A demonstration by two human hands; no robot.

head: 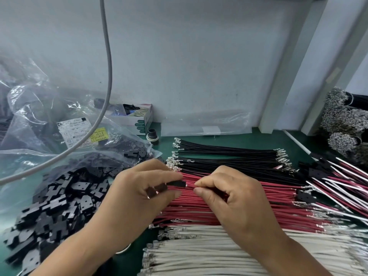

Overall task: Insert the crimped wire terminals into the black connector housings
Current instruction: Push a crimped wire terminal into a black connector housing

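Note:
My left hand (139,188) pinches a black connector housing (177,183) between thumb and fingers above the wires. My right hand (229,194) pinches a red wire (190,185) just right of the housing, its crimped tip at the housing's opening. Below lie rows of black wires (229,156), red wires (278,206) and white wires (199,253), all with metal terminals at their ends. A heap of loose black housings (59,202) spreads at the left.
A clear plastic bag (39,124) with labels holds more housings at the left. A grey cable (108,56) hangs down. A small box (139,118) stands by the wall. Assembled wire sets (338,182) and terminal bundles (342,124) sit at the right on the green mat (258,140).

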